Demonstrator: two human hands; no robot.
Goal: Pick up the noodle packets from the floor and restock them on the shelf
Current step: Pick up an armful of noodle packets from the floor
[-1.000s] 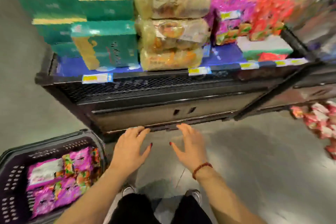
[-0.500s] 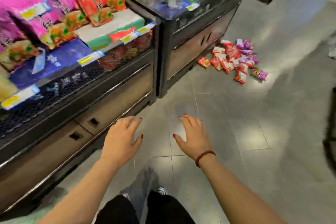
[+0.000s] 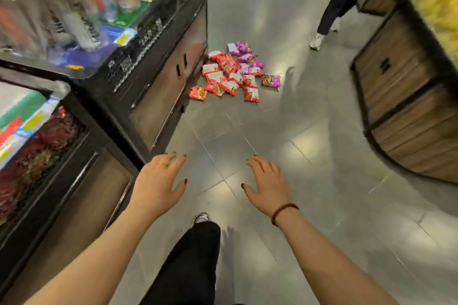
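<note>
Noodle packets (image 3: pixel 233 72) heaped on floor (image 3: pixel 309 156), well ahead of your hands, at base of shelf (image 3: pixel 158 96). Your left hand (image 3: pixel 156 187) and right hand (image 3: pixel 269 187) both loose, fingers spread, holding nothing, shelf just left.

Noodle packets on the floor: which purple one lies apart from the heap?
The purple packet right of the heap, alone on bare tile; the others overlap neighbours.

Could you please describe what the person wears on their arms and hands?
Both forearms are bare, with no sleeves in view. The left hand wears a thin ring on one finger and dark red nail polish. The right hand has the same polish, and a dark red beaded bracelet circles its wrist.
</note>
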